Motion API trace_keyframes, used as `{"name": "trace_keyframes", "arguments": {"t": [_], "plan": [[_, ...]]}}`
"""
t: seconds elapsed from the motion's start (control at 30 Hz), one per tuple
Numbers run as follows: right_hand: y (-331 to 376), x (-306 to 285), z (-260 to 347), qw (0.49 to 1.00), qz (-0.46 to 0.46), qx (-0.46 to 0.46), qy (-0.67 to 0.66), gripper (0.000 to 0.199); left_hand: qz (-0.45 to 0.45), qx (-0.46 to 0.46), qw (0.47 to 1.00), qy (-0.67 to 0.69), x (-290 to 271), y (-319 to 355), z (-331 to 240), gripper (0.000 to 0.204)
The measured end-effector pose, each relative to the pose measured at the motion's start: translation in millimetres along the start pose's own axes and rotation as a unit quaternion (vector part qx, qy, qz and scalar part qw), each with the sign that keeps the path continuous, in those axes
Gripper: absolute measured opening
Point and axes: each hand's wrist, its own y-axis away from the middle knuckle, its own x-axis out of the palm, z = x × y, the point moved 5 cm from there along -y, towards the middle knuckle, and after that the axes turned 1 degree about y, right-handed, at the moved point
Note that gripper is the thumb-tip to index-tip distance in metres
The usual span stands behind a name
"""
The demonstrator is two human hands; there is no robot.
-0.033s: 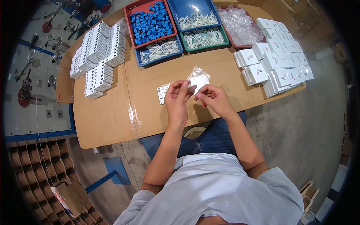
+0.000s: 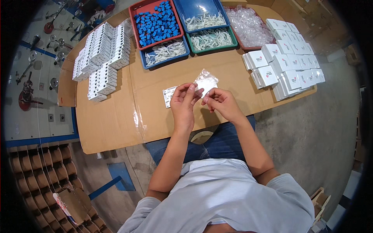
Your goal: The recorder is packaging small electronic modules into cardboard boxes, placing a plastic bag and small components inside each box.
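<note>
A small clear plastic bag (image 2: 206, 79) with something white in or behind it is held up over the cardboard tabletop. My left hand (image 2: 185, 101) pinches its left side between thumb and fingers. At its lower right edge, my right hand (image 2: 223, 104) is closed in a pinch, and the bag's edge seems to run into those fingertips. Flat on the cardboard, partly covered by my left hand, lies a white plastic part (image 2: 168, 97) with raised details. What exactly is between the fingertips is too small to make out.
Beyond my hands stand a red tray (image 2: 131, 23) of blue plastic pieces, blue and green trays (image 2: 234, 38) of small white packets, and a red tray (image 2: 241, 46) of clear bags. White boxed units (image 2: 103, 50) are stacked left, white boxes (image 2: 291, 62) right. Cardboard walls (image 2: 311, 23) edge the table.
</note>
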Motion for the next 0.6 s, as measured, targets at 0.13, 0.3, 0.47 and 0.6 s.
{"name": "trace_keyframes", "arguments": {"t": [0.13,0.3,0.47,0.6], "plan": [[2,-2,7,1.0,-0.006,-0.001,0.002,0.018,-0.012,-0.011,1.0,0.023,-8,-2,3,0.018],[5,-17,21,0.993,-0.06,-0.039,-0.095,0.02,-0.007,-0.025,0.999,-0.04,-15,-3,1,0.019],[0,-25,9,0.995,-0.092,-0.007,-0.037,0.016,0.005,-0.043,0.993,-0.108,-17,0,7,0.02],[0,-21,3,0.996,-0.085,-0.003,-0.033,0.015,-0.039,0.09,0.964,-0.248,-21,-2,1,0.019]]}}
